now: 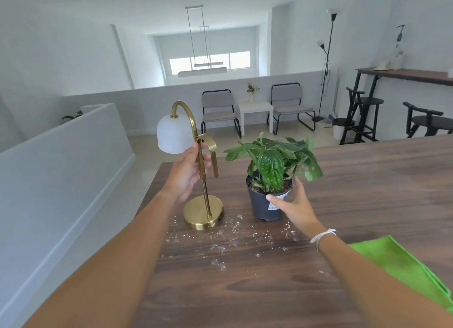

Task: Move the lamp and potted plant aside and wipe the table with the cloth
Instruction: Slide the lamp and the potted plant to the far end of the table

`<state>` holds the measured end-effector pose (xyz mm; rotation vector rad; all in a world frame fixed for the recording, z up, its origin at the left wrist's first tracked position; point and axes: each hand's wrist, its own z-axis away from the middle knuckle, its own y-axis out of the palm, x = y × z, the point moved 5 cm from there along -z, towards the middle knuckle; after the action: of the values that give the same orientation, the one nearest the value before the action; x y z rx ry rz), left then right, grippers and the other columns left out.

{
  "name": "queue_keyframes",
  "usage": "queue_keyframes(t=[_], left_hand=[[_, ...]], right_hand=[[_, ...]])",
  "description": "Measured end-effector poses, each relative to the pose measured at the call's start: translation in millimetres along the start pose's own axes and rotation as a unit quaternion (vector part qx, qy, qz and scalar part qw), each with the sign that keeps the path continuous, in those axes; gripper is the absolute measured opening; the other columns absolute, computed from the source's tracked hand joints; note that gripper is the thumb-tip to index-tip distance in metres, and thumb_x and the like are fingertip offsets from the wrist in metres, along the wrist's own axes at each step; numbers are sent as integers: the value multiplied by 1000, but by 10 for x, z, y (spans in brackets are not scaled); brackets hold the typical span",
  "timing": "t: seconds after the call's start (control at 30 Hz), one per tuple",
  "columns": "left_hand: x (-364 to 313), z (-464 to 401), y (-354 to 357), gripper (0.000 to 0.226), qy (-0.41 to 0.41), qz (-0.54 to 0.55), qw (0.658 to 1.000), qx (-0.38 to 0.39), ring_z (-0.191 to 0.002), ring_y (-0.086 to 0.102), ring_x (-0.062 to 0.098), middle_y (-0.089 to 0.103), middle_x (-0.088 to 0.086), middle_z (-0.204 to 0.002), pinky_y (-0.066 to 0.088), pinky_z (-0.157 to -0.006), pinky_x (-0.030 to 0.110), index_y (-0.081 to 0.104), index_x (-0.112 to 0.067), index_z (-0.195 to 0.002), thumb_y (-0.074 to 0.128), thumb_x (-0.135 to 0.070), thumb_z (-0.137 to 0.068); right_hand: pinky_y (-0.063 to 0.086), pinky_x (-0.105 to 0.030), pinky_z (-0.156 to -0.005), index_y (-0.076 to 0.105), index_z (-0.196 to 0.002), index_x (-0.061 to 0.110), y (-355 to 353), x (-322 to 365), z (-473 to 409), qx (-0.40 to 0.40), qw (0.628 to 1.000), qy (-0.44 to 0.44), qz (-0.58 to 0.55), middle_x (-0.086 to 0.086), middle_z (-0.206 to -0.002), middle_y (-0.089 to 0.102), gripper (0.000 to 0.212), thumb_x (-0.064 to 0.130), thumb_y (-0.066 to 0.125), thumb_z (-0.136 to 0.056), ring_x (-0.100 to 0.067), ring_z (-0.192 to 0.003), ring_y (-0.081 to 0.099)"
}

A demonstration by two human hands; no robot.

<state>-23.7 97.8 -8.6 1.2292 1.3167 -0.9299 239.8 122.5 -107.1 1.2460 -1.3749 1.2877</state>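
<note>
A brass lamp (204, 211) with a white dome shade stands near the left edge of the dark wooden table (367, 180). My left hand (187, 173) is wrapped around its thin stem, halfway up. To the right stands a potted plant (266, 205) with broad green leaves in a black pot. My right hand (293, 205) cups the pot's right side, thumb across the white label. A green cloth (402, 266) lies flat at the right, beside my right forearm. White crumbs (235, 239) are scattered on the wood in front of the lamp and pot.
The table's left edge runs just left of the lamp base, with floor below. A low white wall (61, 168) stands at the left. Two chairs, a small white side table (256, 107), a floor lamp and dark stools stand far behind.
</note>
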Motion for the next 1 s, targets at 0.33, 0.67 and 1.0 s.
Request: queue_keyframes(t=[0.33, 0.67, 1.0], left_hand=[[61, -44, -41, 29, -15, 30, 998, 57, -80, 54, 16, 57, -2, -82, 45, -93, 39, 63, -22, -100, 42, -42, -93], [74, -71, -57, 26, -32, 68, 994, 80, -79, 52, 14, 55, -2, -83, 43, -86, 31, 62, -24, -103, 44, -41, -93], [76, -63, -55, 26, -37, 76, 993, 80, -78, 52, 13, 54, -3, -82, 43, -85, 31, 62, -25, -102, 45, -42, -92]], right_hand=[[40, -38, -105, 23, -139, 26, 227, -239, -28, -39, 999, 22, 15, 3, -136, 49, 107, 28, 89, -54, -18, -124, 48], [38, -33, -102, 19, -141, 20, 337, -344, -66, -81, 996, 11, 35, -1, -137, 47, 112, 20, 90, -54, -20, -124, 47], [42, -41, -104, 29, -136, 21, 342, -371, -44, -118, 991, 18, 54, -1, -135, 49, 109, 29, 91, -46, -21, -123, 49]])
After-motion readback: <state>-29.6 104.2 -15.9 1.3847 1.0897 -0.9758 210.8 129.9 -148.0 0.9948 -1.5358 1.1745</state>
